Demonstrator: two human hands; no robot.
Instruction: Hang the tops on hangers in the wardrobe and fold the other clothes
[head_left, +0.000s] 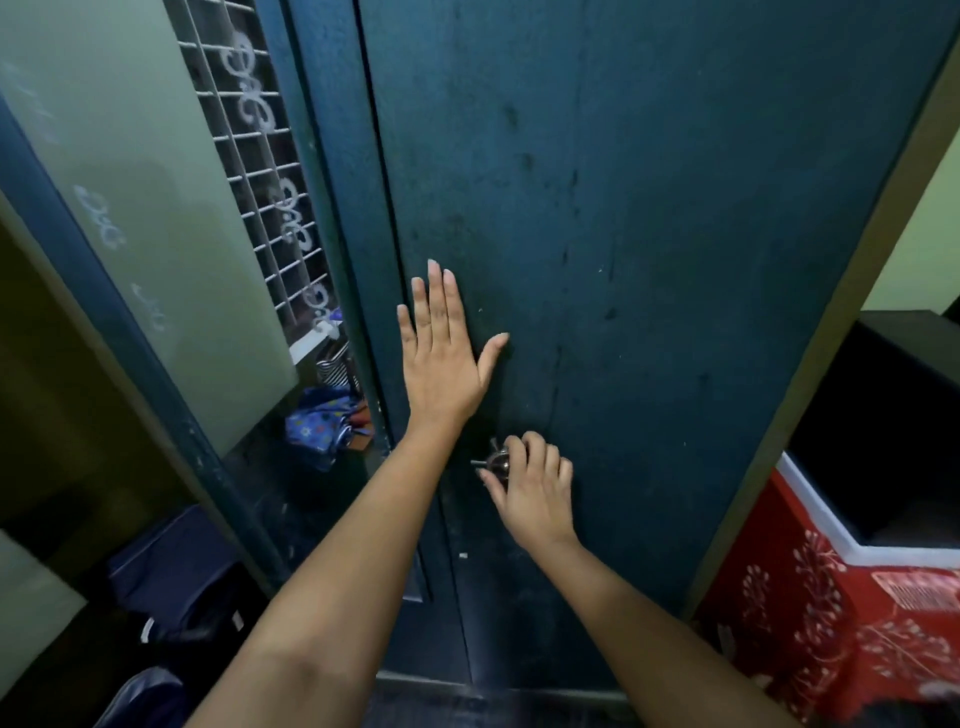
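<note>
A tall dark teal metal wardrobe (649, 234) fills the middle of the head view, both doors closed. My left hand (441, 358) lies flat on the left door, fingers straight and pointing up. Below it, my right hand (535, 493) grips the small metal door handle (496, 460) near the seam between the doors. No tops, hangers or other clothes from the task show in front of the wardrobe.
A window with a white grille (254, 156) and a frosted pane (130, 208) stands at the left. Colourful cloth (324, 421) lies by the sill. Dark bags (171, 587) sit on the floor at lower left. A black box on red patterned cloth (831, 613) stands at the right.
</note>
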